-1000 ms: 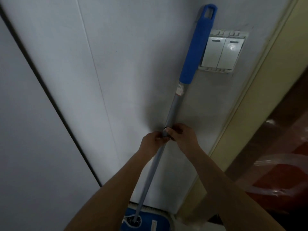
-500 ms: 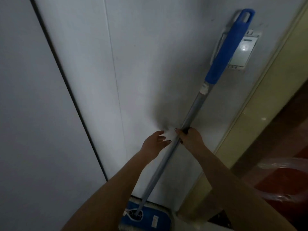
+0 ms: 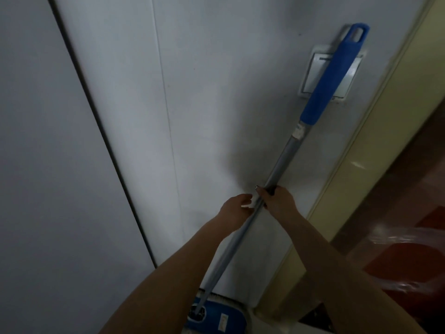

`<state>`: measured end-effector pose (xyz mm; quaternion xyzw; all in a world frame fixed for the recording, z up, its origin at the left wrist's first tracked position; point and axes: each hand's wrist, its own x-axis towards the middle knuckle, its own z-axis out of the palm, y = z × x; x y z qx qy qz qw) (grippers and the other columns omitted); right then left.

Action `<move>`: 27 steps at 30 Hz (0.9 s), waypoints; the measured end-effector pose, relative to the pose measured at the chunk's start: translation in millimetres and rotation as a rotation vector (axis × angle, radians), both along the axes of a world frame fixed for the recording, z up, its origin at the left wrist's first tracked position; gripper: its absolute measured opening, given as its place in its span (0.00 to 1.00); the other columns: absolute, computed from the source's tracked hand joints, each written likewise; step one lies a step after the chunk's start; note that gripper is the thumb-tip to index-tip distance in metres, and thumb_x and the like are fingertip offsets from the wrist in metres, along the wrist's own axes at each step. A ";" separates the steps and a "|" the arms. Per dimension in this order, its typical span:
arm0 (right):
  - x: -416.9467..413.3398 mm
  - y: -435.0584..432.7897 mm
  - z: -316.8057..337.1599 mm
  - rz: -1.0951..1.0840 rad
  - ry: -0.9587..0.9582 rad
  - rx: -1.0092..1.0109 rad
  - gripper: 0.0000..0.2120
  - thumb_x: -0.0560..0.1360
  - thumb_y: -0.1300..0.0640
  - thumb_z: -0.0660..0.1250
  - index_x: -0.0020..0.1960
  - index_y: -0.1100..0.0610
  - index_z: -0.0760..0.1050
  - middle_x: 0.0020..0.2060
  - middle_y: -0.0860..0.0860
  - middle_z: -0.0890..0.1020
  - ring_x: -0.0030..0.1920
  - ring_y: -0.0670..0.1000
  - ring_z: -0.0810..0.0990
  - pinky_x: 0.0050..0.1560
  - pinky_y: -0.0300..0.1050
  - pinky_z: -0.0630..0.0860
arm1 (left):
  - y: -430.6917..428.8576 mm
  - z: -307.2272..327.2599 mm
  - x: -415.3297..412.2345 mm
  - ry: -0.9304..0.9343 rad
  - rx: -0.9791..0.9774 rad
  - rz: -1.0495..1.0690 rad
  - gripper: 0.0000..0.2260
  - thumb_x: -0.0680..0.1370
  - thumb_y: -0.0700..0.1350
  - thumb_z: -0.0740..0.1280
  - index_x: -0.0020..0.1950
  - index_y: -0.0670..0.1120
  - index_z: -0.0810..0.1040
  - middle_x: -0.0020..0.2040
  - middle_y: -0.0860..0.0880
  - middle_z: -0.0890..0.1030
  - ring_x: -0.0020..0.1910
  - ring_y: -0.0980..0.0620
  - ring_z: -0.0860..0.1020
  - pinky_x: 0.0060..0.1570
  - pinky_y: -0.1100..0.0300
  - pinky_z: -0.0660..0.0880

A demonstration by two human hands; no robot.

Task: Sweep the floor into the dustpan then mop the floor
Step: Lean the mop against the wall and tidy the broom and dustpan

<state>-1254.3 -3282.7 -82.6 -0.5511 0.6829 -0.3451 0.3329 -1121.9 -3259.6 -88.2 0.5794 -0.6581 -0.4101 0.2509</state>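
Pale grey wall panels [image 3: 204,104] fill most of the dim view, split by a dark seam [image 3: 107,141] that runs down on a slant at the left. Nearest, at the bottom edge, the mop head [image 3: 216,318] sits at the foot of the wall; it is blue on top, with a pale fringe showing along its far side. Two bare forearms reach forward from the lower corners on either side of the mop [image 3: 240,237].

Its grey shaft [image 3: 279,166] rises from the head and tilts up to the right across the wall. The right hand [image 3: 279,201] grips the shaft about halfway up, fingers curled round it and the thumb side toward the wall. The left hand [image 3: 234,208] is just beside the shaft on its left, a little lower, fingers loosely spread and holding nothing; whether its fingertips touch the metal cannot be told.

Farther up, past a small white label, the shaft ends in a blue grip [image 3: 333,75] with a hanging loop at its tip. The grip crosses in front of a white switch plate [image 3: 314,77] on the wall. To the right stands a cream door frame [image 3: 361,169], and beyond it lie a glossy reddish-brown floor [image 3: 397,201] and some blurred clear plastic [image 3: 414,239].
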 end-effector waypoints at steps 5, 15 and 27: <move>-14.1 5.4 -3.6 -0.024 0.016 -0.004 0.17 0.76 0.46 0.65 0.45 0.62 0.74 0.36 0.56 0.77 0.34 0.51 0.75 0.31 0.38 0.69 | 0.6 -4.4 -18.3 -0.003 -0.020 -0.042 0.20 0.79 0.42 0.63 0.71 0.44 0.67 0.69 0.45 0.71 0.68 0.47 0.69 0.69 0.53 0.64; -58.9 8.6 -5.8 -0.045 -0.013 0.007 0.18 0.74 0.48 0.70 0.30 0.56 0.72 0.27 0.53 0.78 0.33 0.54 0.78 0.35 0.43 0.74 | -14.1 -15.1 -60.3 -0.052 -0.125 -0.046 0.15 0.78 0.42 0.63 0.65 0.45 0.75 0.65 0.46 0.76 0.64 0.48 0.73 0.60 0.64 0.65; -67.9 5.9 -9.1 -0.012 0.021 0.012 0.15 0.72 0.49 0.71 0.34 0.59 0.77 0.34 0.58 0.82 0.33 0.52 0.79 0.34 0.41 0.74 | -25.4 -23.9 -70.0 -0.058 -0.122 0.033 0.12 0.75 0.45 0.68 0.57 0.44 0.80 0.57 0.43 0.81 0.57 0.45 0.77 0.58 0.58 0.71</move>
